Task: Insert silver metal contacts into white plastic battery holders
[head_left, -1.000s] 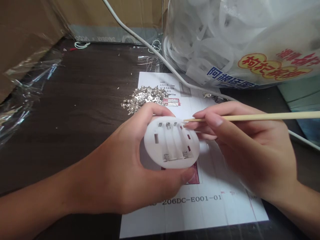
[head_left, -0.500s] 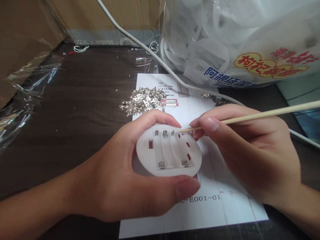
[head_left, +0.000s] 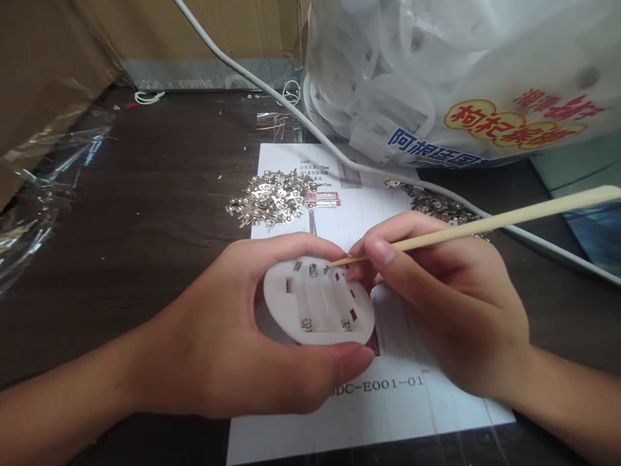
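Observation:
A round white plastic battery holder (head_left: 317, 301) is gripped at its rim by my left hand (head_left: 242, 330), thumb along the near edge and fingers along the far edge. Small metal springs and contact plates show at both ends of its slots, and several rectangular holes pierce it. My right hand (head_left: 436, 291) pinches a thin wooden stick (head_left: 466, 228). The stick's pointed tip meets the holder's far end, at a small metal contact there. Fingertips of my right hand are close to the holder's far right edge.
Printed paper (head_left: 378, 414) lies below my hands. A pile of metal contacts (head_left: 276, 197) sits at its far left, a darker pile (head_left: 436, 206) at the right. Behind are a clear bag of white parts (head_left: 412, 77), a white cable (head_left: 257, 81) and a cardboard box (head_left: 208, 32).
My right hand has moved left, and the stick's tip has shifted left onto the metal contact. The holder is tilted slightly differently in my left hand. The whole view has shifted a little.

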The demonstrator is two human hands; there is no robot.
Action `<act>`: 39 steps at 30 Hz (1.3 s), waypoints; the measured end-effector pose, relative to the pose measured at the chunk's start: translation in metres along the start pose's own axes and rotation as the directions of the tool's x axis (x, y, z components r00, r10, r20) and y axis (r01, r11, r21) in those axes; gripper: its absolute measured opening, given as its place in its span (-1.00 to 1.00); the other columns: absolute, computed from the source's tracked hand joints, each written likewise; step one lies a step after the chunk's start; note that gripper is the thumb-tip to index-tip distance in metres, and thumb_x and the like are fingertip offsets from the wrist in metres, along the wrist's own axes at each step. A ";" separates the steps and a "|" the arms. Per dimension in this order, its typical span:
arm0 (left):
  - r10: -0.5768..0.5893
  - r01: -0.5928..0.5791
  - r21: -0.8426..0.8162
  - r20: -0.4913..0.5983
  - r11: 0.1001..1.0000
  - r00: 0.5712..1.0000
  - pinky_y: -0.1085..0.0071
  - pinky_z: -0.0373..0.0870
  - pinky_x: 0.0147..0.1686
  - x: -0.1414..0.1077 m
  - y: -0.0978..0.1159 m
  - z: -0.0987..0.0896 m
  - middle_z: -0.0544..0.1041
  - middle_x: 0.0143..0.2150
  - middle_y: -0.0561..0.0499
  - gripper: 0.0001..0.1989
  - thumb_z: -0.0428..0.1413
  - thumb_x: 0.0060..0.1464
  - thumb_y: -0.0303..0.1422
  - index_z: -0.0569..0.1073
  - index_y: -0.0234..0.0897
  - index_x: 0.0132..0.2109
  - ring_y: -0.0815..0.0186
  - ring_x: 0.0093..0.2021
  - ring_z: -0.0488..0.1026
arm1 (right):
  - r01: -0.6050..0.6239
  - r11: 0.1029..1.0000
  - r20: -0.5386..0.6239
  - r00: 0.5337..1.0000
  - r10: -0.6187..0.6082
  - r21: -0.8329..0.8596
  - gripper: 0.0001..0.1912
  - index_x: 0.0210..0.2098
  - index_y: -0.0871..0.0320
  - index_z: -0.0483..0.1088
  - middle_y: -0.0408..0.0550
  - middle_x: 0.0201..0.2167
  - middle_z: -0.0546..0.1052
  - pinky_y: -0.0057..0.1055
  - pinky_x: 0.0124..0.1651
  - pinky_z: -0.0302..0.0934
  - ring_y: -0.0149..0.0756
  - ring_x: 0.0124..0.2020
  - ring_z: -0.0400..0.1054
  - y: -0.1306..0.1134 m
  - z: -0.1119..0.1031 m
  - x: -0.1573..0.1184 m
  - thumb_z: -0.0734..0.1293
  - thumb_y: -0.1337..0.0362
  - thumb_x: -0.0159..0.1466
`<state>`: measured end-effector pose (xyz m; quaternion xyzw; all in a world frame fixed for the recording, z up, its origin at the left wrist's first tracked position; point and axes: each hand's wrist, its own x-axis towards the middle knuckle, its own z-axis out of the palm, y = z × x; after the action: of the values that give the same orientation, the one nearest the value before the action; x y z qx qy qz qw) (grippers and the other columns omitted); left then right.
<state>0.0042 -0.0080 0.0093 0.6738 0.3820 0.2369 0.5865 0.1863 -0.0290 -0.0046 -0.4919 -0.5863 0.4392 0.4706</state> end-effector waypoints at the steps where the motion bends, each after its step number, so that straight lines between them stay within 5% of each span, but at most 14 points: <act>1: -0.009 0.009 0.018 -0.004 1.000 1.000 0.65 0.44 -0.54 0.000 0.000 0.000 0.55 -0.42 0.16 -0.75 0.32 -0.13 -0.32 0.50 -0.19 -0.25 0.43 -0.48 0.49 | -0.011 1.000 0.002 1.000 0.011 0.000 -0.82 -0.45 0.14 0.49 -0.11 -0.49 0.49 -0.56 -0.55 0.29 -0.42 -0.48 0.42 0.000 0.000 0.000 0.36 0.31 0.30; 11: -0.030 0.028 0.031 0.070 0.999 0.997 0.54 0.51 -0.48 0.000 -0.002 -0.004 0.55 -0.38 0.11 -0.71 0.31 -0.10 -0.29 0.49 -0.20 -0.19 0.33 -0.43 0.51 | -0.037 0.998 0.017 0.999 0.038 -0.040 -0.85 -0.43 0.12 0.50 -0.08 -0.46 0.52 -0.51 -0.52 0.31 -0.34 -0.42 0.43 0.000 -0.005 -0.002 0.39 0.26 0.27; 18: -0.039 0.041 -0.069 0.029 0.997 0.999 0.53 0.48 -0.54 0.001 -0.003 -0.002 0.56 -0.44 0.10 -0.72 0.34 -0.19 -0.40 0.53 -0.24 -0.24 0.32 -0.49 0.50 | 0.090 0.992 0.040 0.995 -0.086 -0.086 -0.85 -0.46 0.14 0.50 -0.05 -0.47 0.55 -0.49 -0.56 0.31 -0.33 -0.45 0.45 0.003 -0.004 0.001 0.39 0.34 0.26; 24: -0.119 0.120 -0.059 0.035 0.991 0.992 0.49 0.52 -0.44 -0.002 0.002 -0.001 0.55 -0.41 0.09 -0.73 0.30 -0.13 -0.23 0.51 -0.19 -0.23 0.28 -0.40 0.53 | 0.126 0.982 0.101 0.989 -0.112 -0.141 -0.85 -0.43 0.13 0.48 -0.05 -0.45 0.55 -0.46 -0.52 0.35 -0.32 -0.43 0.47 0.003 -0.007 0.003 0.36 0.34 0.29; 33: -0.113 0.114 -0.039 0.017 0.993 0.993 0.48 0.51 -0.41 -0.002 0.003 -0.002 0.59 -0.34 0.09 -0.73 0.31 -0.13 -0.25 0.52 -0.18 -0.24 0.28 -0.38 0.54 | 0.245 0.932 0.100 0.969 -0.226 -0.269 -0.85 -0.42 0.13 0.48 -0.04 -0.43 0.56 -0.45 -0.52 0.32 -0.32 -0.45 0.46 0.003 -0.008 0.005 0.35 0.34 0.29; 39: -0.127 0.127 -0.017 0.003 0.992 0.992 0.54 0.48 -0.47 -0.001 0.004 -0.002 0.60 -0.38 0.11 -0.74 0.31 -0.15 -0.25 0.53 -0.18 -0.25 0.31 -0.42 0.54 | 0.292 0.913 0.208 0.948 -0.239 -0.285 -0.83 -0.48 0.18 0.47 -0.08 -0.51 0.55 -0.49 -0.64 0.20 -0.39 -0.54 0.43 0.002 -0.013 0.013 0.37 0.39 0.26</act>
<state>0.0030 -0.0070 0.0141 0.6433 0.4215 0.2016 0.6065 0.1990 -0.0150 -0.0031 -0.4365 -0.7475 0.3130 0.3908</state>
